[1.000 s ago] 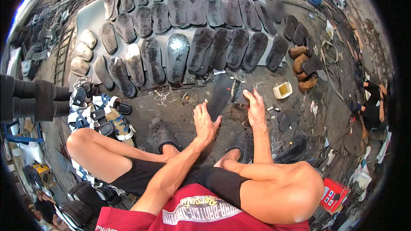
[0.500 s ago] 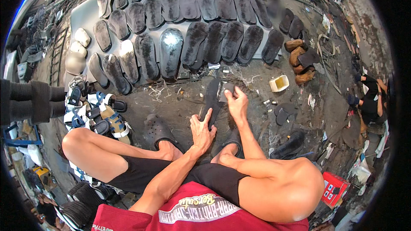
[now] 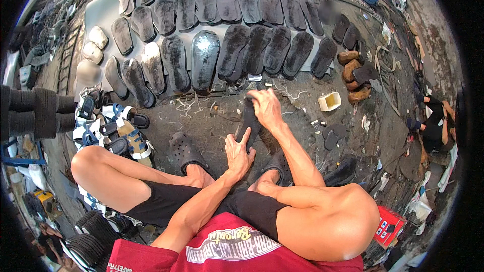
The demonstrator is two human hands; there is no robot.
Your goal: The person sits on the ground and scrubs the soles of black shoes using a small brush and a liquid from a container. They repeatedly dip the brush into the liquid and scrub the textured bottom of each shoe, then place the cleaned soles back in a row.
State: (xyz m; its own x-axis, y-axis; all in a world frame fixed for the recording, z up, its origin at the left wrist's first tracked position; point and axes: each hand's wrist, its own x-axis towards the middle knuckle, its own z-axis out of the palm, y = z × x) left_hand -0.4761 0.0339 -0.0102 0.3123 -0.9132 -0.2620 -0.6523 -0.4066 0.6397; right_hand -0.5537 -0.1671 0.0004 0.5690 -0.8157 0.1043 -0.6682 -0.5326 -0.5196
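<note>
A dark shoe sole lies lengthwise on the dark ground between my feet. My left hand grips its near end, index finger stretched along the top. At the sole's far end is my right hand, its fingers curled down over the tip. Whatever those fingers pinch is hidden behind them. Beyond the sole, rows of dark fuzzy insoles cover a pale sheet. To the right of my right hand stands a cream tub with yellowish stuff inside.
Strapped sandals are heaped on the left. Brown shoe lasts lie at the right, with dark sole pieces nearer me. My feet wear dark clogs. A red box sits by my right knee; another person is at far right.
My right hand has shifted up and left to the sole's far tip. The small grey square piece seen in its fingers before is now hidden. My left hand keeps its place.
</note>
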